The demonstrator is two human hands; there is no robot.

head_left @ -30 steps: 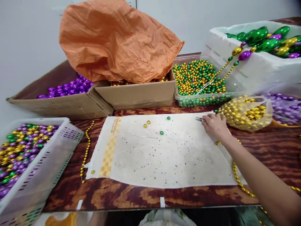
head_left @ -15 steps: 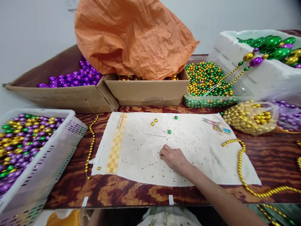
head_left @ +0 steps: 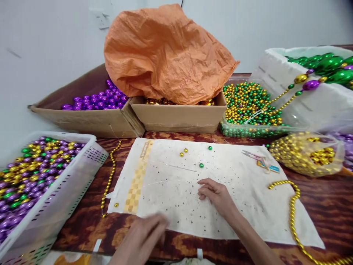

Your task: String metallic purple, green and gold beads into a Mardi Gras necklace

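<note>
My right hand (head_left: 215,194) is over the middle of the white cloth (head_left: 242,206), fingers bent, thumb and fingertips near each other; anything between them is too small to make out. My left hand (head_left: 147,233), blurred by motion, is at the cloth's front edge. Beyond my right hand, a needle (head_left: 180,168) and a thin thread (head_left: 162,182) lie on the cloth. Two green beads, one a green bead (head_left: 201,165), and two gold beads, one a gold bead (head_left: 181,154), rest farther back. A single gold bead (head_left: 116,205) sits at the left corner.
A white basket (head_left: 79,176) of mixed beads stands left. Cardboard boxes (head_left: 176,117), an orange bag (head_left: 171,55) and a clear tub (head_left: 248,130) line the back. Scissors (head_left: 249,153), a gold bead string (head_left: 292,209) and a bag of gold beads (head_left: 292,151) are right; another gold string (head_left: 110,173) lies left.
My left hand has come up from below the table edge to the cloth's front. My right hand has shifted slightly, its fingers now more extended. The camera view has tilted up and moved left.
</note>
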